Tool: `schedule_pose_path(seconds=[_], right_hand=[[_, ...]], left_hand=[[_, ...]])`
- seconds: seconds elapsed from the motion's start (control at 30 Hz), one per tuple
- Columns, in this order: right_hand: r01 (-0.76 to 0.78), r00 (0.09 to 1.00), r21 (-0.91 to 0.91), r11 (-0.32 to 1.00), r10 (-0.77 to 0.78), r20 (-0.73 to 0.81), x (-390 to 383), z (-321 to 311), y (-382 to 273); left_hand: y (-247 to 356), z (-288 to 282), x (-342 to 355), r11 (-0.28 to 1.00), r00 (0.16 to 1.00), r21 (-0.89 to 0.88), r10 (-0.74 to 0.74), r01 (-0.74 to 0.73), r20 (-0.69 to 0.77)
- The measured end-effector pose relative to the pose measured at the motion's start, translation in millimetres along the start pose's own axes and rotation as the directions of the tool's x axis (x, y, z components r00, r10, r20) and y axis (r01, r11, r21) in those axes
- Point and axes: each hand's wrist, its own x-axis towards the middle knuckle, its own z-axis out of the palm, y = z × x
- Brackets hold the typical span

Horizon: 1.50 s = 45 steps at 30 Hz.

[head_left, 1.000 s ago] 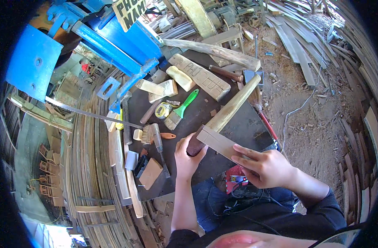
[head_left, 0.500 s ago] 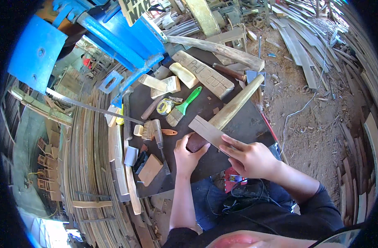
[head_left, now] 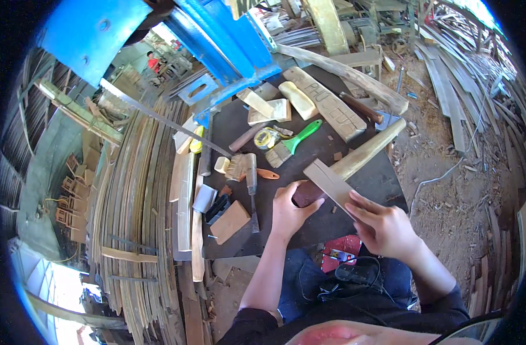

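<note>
Thumb and fingers of my left hand [head_left: 291,211] wrap round the near end of a dark brown wooden block [head_left: 307,194]. A long pale wooden bar [head_left: 371,150] runs from there toward the far right; the overlap hides whether the two are one piece. My right hand [head_left: 384,225] grips the near end of a flat brown board [head_left: 330,179], fingers along its top. The board lies slantwise across the block, touching or just above it. Beyond my hands are a green-handled paintbrush [head_left: 297,141], a tape measure [head_left: 267,138] and a brush with an orange handle [head_left: 267,173].
On the dark tabletop [head_left: 280,241] lie a small wood block [head_left: 229,222], a carved plank [head_left: 326,103] and pale wood pieces [head_left: 297,100]. A blue machine [head_left: 222,40] with a saw blade [head_left: 159,115] stands at the far left. Stacked strips [head_left: 142,207] flank the table.
The whole view has swung, so the table and both hands appear farther right. Both grips look the same, and the board stays across the block with little visible shift.
</note>
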Motion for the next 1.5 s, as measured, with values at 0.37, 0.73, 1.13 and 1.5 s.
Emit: schedule_pose_path(seconds=[0.37,0.73,1.13,1.5], right_hand=[[-0.053,0.995,-0.012,0.999,0.054,0.08,-10.3,-19.4,-18.4],[-0.026,0.999,-0.001,1.0,0.026,-0.022,33.1,41.9,9.5],[-0.11,0.99,-0.047,0.993,0.114,0.08,0.7,4.5,-21.6],[0.022,0.995,0.079,0.997,-0.014,-0.098,71.3,77.7,18.4]], left_hand=[[-5.3,1.8,-5.8,1.0,0.999,0.013,0.004,-0.004,-0.035],[-1.9,2.0,-0.8,1.0,1.0,-0.009,0.0,0.0,-0.031],[0.4,4.0,-4.9,1.0,0.997,-0.009,0.028,-0.029,-0.076],[-8.9,3.7,-5.1,0.992,0.99,0.02,0.126,-0.125,-0.059]])
